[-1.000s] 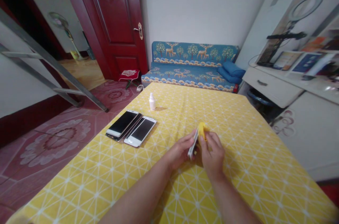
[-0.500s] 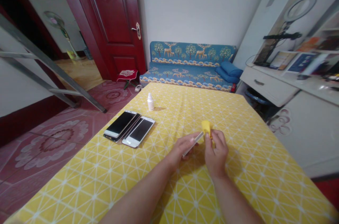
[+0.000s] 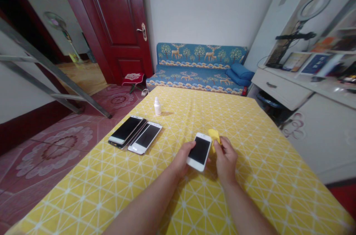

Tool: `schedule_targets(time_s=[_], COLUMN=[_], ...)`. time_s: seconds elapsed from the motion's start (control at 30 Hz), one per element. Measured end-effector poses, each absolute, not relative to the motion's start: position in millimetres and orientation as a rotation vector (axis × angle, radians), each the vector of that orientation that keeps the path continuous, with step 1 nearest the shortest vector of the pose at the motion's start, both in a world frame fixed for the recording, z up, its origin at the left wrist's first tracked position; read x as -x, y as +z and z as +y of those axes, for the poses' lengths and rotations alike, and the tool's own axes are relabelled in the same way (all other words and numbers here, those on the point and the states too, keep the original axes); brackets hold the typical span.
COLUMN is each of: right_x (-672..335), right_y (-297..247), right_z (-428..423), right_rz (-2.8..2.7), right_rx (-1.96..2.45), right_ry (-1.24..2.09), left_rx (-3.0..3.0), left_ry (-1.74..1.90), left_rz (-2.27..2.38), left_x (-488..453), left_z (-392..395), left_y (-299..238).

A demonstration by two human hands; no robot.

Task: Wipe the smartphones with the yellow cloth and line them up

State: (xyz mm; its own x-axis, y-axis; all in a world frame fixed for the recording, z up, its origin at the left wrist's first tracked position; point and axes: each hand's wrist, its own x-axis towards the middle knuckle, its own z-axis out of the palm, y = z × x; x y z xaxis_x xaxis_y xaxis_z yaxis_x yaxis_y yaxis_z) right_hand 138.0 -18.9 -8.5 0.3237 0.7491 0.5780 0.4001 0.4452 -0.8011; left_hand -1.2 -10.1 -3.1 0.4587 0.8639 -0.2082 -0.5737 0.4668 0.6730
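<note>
A white smartphone (image 3: 199, 152) with a dark screen faces up at me, held along its left side by my left hand (image 3: 184, 158). The thumb of that hand lies over the phone's edge, and the other fingers are mostly hidden behind it. Just right of the phone, my right hand (image 3: 226, 158) pinches a small yellow cloth (image 3: 214, 135). The cloth sits beside the phone's upper right edge; whether they touch I cannot tell.
On the table's left lie a white phone (image 3: 148, 135) and a stack of phones (image 3: 127, 130). A small white bottle (image 3: 157, 107) stands behind them. The yellow patterned tablecloth (image 3: 239, 116) covers the table. A blue sofa (image 3: 200, 73) is beyond its far edge.
The phone has turned from edge-on to screen-up in my left hand. My right hand stays on the cloth, which has shifted slightly left and hangs looser beside the phone.
</note>
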Motion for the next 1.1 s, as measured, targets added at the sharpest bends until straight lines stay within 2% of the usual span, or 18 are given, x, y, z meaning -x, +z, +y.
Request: schedule_targets(time_s=[0.1, 0.23, 0.43, 0.6, 0.8, 1.1], right_x=[-132, -119, -101, -110, -127, -101], right_y=[-5, -2, 3, -5, -14, -4], right_z=[-23, -34, -45, -34, -22, -43], right_rz=[-1.411, -1.654, -1.984, -1.873, -1.424, -1.691], right_rx=[1.091, 0.935, 0.976, 1.12, 1.174, 0.864], right_ry=[0.344, 0.327, 0.071, -0.018, 0.253, 0.392], left_rx=[-0.487, -0.388, -0.581, -0.642, -0.617, -0.566], left_ry=[1.08, 1.255, 1.586, 1.577, 1.437, 1.282], left_rz=[0.801, 0.832, 0.919, 0.877, 0.719, 0.625], left_x=[0, 4, 12, 9, 4, 4], left_z=[-8, -3, -5, 1, 7, 2], left_y=[-6, -8, -8, -16, -15, -10])
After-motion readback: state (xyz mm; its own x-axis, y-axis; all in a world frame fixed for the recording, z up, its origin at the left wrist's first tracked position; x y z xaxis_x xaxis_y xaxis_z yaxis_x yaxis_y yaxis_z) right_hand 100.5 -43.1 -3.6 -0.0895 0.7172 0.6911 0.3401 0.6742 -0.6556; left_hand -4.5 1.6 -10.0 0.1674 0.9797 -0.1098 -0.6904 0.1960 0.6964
